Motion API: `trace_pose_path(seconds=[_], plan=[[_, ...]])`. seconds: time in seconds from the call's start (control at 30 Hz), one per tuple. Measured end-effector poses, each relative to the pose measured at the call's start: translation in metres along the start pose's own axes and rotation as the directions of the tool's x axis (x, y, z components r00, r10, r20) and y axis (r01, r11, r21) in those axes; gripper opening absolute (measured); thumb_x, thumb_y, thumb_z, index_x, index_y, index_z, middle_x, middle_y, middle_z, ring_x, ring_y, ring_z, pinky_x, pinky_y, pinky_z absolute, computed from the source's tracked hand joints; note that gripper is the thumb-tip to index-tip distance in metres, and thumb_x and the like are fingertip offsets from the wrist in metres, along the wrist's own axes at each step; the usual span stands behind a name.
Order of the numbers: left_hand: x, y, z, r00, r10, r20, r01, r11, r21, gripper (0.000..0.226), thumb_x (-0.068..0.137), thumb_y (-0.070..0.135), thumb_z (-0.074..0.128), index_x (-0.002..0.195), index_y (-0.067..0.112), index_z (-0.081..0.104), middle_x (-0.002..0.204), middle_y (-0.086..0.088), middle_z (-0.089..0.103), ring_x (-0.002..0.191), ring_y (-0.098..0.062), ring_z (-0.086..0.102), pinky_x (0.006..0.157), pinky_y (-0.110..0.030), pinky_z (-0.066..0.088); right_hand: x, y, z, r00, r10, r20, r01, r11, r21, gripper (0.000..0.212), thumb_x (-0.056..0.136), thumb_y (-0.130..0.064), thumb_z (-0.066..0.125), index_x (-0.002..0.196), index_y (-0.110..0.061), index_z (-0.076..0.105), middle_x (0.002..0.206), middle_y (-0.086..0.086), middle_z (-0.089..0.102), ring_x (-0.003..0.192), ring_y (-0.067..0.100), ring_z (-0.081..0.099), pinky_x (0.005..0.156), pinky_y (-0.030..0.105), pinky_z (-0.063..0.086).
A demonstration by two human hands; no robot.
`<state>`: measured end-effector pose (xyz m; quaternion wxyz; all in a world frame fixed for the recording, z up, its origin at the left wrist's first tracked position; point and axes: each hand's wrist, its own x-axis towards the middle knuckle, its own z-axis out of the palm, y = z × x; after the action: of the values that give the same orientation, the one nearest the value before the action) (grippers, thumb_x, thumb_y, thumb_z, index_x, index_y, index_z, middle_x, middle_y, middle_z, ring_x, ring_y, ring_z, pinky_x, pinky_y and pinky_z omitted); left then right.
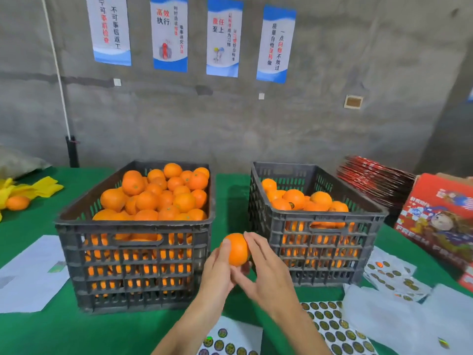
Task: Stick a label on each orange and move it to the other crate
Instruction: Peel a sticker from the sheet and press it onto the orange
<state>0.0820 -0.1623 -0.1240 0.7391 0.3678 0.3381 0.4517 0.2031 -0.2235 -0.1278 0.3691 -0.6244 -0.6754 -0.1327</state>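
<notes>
An orange (236,248) is held up between the two crates. My left hand (217,267) grips it from the left and below, thumb on its top. My right hand (263,267) lies against its right side with straight fingers; any label under them is hidden. The left crate (133,230) is dark grey and piled high with oranges. The right crate (327,219) holds a lower layer of oranges, one showing a dark round label. A sheet of round labels (335,329) lies on the green table under my right forearm.
More label sheets (391,275) and white backing paper (399,319) lie at the right. White paper (30,272) lies left of the full crate. A loose orange (18,203) sits on yellow wrapping at far left. Red cartons (440,216) stand at the right edge.
</notes>
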Motion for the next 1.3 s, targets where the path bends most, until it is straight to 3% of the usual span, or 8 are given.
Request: trace_pose_path(seconds=[0.1, 0.23, 0.6, 0.7, 0.8, 0.87, 1.03, 1.3], plan=[[0.006, 0.018, 0.033, 0.986, 0.15, 0.072, -0.164, 0.941, 0.296, 0.047, 0.098, 0.062, 0.051, 0.13, 0.029, 0.059, 0.12, -0.006, 0.069, 0.108, -0.027, 0.071, 0.102, -0.049, 0.054, 0.025, 0.015, -0.024, 0.997, 0.02, -0.072, -0.022, 1.0, -0.017, 0.074, 0.095, -0.064, 0.052, 0.15, -0.014, 0.045, 0.152, -0.004, 0.044, 0.122, 0.015, 0.059, 0.089, 0.032, 0.059], [0.012, 0.046, 0.068, 0.968, 0.158, 0.197, -0.201, 0.953, 0.225, 0.035, 0.106, 0.05, 0.042, 0.131, 0.029, 0.051, 0.115, -0.002, 0.07, 0.099, -0.018, 0.074, 0.081, -0.035, 0.062, 0.059, 0.038, -0.043, 0.992, 0.073, -0.106, -0.078, 0.996, -0.036, 0.072, 0.098, -0.052, 0.061, 0.155, -0.016, 0.036, 0.157, -0.006, 0.035, 0.122, 0.013, 0.054, 0.092, 0.028, 0.053], [0.017, 0.074, 0.042, 0.908, 0.34, 0.245, -0.419, 0.77, 0.481, 0.019, 0.105, 0.028, 0.055, 0.102, 0.023, 0.073, 0.105, 0.005, 0.075, 0.09, -0.005, 0.073, 0.08, -0.029, 0.062, 0.142, 0.106, -0.08, 0.878, 0.459, -0.138, -0.475, 0.87, -0.134, 0.055, 0.109, -0.028, 0.044, 0.153, 0.0, 0.03, 0.166, 0.017, 0.021, 0.128, 0.041, 0.054, 0.098, 0.044, 0.049], [0.021, 0.086, 0.031, 0.896, 0.375, 0.238, -0.444, 0.761, 0.472, 0.019, 0.105, 0.025, 0.057, 0.102, 0.02, 0.074, 0.103, 0.004, 0.076, 0.091, -0.01, 0.074, 0.08, -0.03, 0.063, 0.14, 0.094, -0.072, 0.889, 0.427, -0.168, -0.453, 0.874, -0.176, 0.046, 0.107, -0.025, 0.045, 0.147, -0.002, 0.044, 0.168, 0.015, 0.018, 0.108, 0.041, 0.065, 0.081, 0.042, 0.054], [0.021, 0.095, 0.024, 0.875, 0.426, 0.229, -0.483, 0.737, 0.473, 0.016, 0.103, 0.026, 0.059, 0.099, 0.02, 0.074, 0.1, 0.003, 0.076, 0.091, -0.012, 0.074, 0.075, -0.027, 0.062, 0.132, 0.074, -0.06, 0.935, 0.291, -0.2, -0.323, 0.935, -0.147, 0.042, 0.105, -0.021, 0.051, 0.143, -0.004, 0.052, 0.164, 0.011, 0.033, 0.115, 0.033, 0.064, 0.089, 0.039, 0.054], [0.022, 0.101, 0.018, 0.833, 0.491, 0.256, -0.543, 0.636, 0.548, 0.013, 0.102, 0.028, 0.062, 0.096, 0.024, 0.073, 0.095, 0.01, 0.074, 0.092, -0.008, 0.071, 0.076, -0.025, 0.06, 0.129, 0.06, -0.049, 0.948, 0.195, -0.253, -0.219, 0.973, -0.07, 0.038, 0.101, -0.014, 0.057, 0.137, -0.002, 0.06, 0.155, 0.01, 0.046, 0.128, 0.029, 0.059, 0.102, 0.038, 0.049], [0.039, 0.134, -0.02, 0.662, 0.671, 0.333, -0.517, 0.088, 0.851, 0.011, 0.098, 0.03, 0.067, 0.107, 0.026, 0.07, 0.112, 0.011, 0.066, 0.105, -0.009, 0.06, 0.09, -0.032, 0.051, 0.127, 0.022, -0.012, 0.957, 0.133, -0.257, -0.098, 0.984, 0.146, 0.038, 0.1, -0.015, 0.06, 0.137, -0.008, 0.062, 0.147, -0.001, 0.055, 0.119, 0.005, 0.057, 0.107, 0.028, 0.046], [0.106, 0.181, -0.053, 0.953, 0.263, 0.148, -0.141, -0.044, 0.989, 0.077, 0.089, 0.032, 0.075, 0.156, 0.022, 0.038, 0.154, -0.012, 0.045, 0.138, -0.032, 0.048, 0.107, -0.042, 0.046, 0.12, -0.011, 0.044, 0.975, 0.149, -0.163, -0.094, 0.947, 0.306, 0.039, 0.099, -0.016, 0.061, 0.138, -0.014, 0.061, 0.143, -0.01, 0.055, 0.104, 0.003, 0.062, 0.103, 0.036, 0.051]])
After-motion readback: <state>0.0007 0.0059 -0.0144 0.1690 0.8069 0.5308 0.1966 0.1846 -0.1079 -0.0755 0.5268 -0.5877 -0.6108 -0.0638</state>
